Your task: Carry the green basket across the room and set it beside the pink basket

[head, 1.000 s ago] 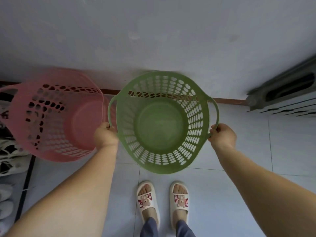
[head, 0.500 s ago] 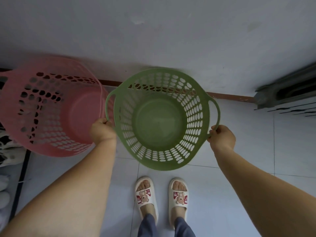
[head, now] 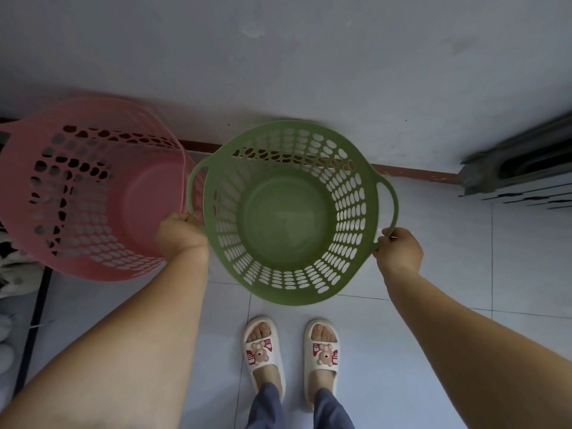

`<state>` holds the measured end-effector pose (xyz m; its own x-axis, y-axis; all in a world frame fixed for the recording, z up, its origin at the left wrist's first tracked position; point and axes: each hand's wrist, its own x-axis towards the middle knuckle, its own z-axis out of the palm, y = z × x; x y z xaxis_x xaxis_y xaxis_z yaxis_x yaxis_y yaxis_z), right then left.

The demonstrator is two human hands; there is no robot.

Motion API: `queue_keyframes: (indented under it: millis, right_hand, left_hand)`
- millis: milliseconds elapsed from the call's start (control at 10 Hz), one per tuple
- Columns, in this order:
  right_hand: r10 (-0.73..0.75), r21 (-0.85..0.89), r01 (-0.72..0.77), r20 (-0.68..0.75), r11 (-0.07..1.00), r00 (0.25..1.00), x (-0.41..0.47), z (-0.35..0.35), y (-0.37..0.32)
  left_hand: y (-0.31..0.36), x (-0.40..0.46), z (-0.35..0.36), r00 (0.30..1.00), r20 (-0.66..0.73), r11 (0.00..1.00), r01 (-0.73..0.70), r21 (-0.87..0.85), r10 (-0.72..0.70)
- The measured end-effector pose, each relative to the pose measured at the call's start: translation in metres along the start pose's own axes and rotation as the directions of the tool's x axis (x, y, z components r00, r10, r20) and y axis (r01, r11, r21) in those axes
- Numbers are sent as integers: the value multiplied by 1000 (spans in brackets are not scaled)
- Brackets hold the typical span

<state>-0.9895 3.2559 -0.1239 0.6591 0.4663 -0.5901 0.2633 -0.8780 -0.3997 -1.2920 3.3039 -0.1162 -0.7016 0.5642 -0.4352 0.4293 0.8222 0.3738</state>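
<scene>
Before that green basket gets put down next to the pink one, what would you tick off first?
1. Left hand closed on green basket handle: ok.
2. Right hand closed on the other handle: ok.
3. Basket empty: ok.
4. Pink basket right alongside: ok.
5. Tiled floor under the green basket bare: cannot tell, the basket hides it.
6. Slippered feet out from under it: ok.

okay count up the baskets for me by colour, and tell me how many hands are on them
Green basket: 1
Pink basket: 1
Hands on the green basket: 2, left hand and right hand
Hands on the pink basket: 0
Total baskets: 2
</scene>
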Motion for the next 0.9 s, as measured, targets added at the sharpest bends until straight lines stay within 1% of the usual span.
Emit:
queue_keyframes:
  millis: [300, 500, 600, 700, 800, 900]
  right_hand:
    - [14, -35, -14, 4, 999, 1000, -6, 0, 1]
    - [17, -22, -17, -6, 1000, 1000, -9, -1, 0]
    - [14, -28, -13, 19, 1000, 1000, -14, -4, -2]
    - [43, 1, -43, 27, 999, 999, -20, -9, -8]
    - [9, 35, -10, 15, 999, 1000, -24, -17, -15]
    - [-60, -10, 60, -1, 998, 998, -29, -28, -22]
  left_hand:
    - [-3, -5, -5, 1000, -6, 1000, 10, -20, -10]
    - [-3, -11, -8, 1000, -13, 1000, 7, -17, -7]
    - [-3, -16, -10, 1000, -20, 1000, -10, -15, 10]
    - [-1, -22, -15, 1000, -15, 1000, -23, -4, 23]
    - [6, -30, -23, 998, -47, 999, -40, 15, 41]
    - [16, -44, -37, 993, -74, 992, -80, 95, 87]
